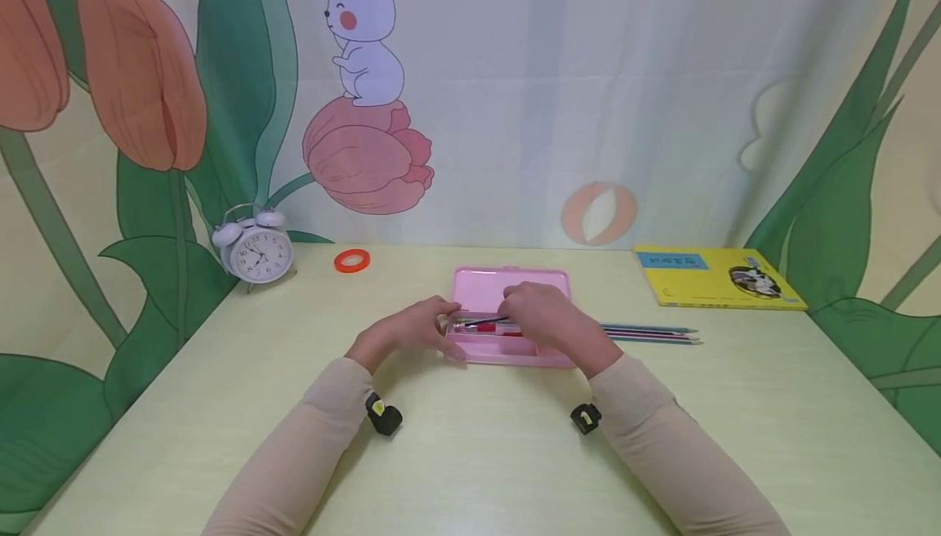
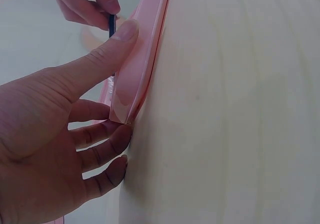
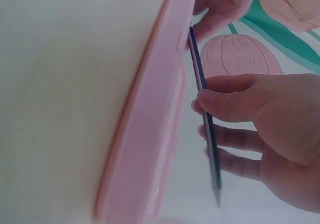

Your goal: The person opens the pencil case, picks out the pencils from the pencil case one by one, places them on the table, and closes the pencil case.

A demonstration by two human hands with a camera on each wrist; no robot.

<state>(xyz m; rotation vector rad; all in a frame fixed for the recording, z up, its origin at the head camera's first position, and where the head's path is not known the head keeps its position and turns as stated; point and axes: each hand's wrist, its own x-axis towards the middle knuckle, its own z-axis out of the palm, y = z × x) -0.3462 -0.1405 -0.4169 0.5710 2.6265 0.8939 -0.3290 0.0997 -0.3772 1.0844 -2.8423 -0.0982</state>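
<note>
A pink pencil case [image 1: 488, 346] lies on the table with its lid [image 1: 485, 287] folded open to the back. My left hand [image 1: 419, 325] grips the case's left end, thumb along the front wall and fingers bent round the corner. In the right wrist view my right hand [image 3: 270, 134] pinches a dark pencil [image 3: 206, 111] between thumb and fingers. The pencil slants over the open case, its sharpened tip toward the right and its other end near my left hand. Inside the case's rear compartment lies a small red item [image 1: 487, 327], partly covered by the pencil.
Several pencils [image 1: 650, 328] lie side by side just right of the case, partly behind my right forearm. A yellow book [image 1: 694, 289] is at the back right. Toward the back left are an orange-red tape roll [image 1: 353, 270] and a white alarm clock [image 1: 260, 258]. A printed curtain [image 1: 500, 152] hangs behind.
</note>
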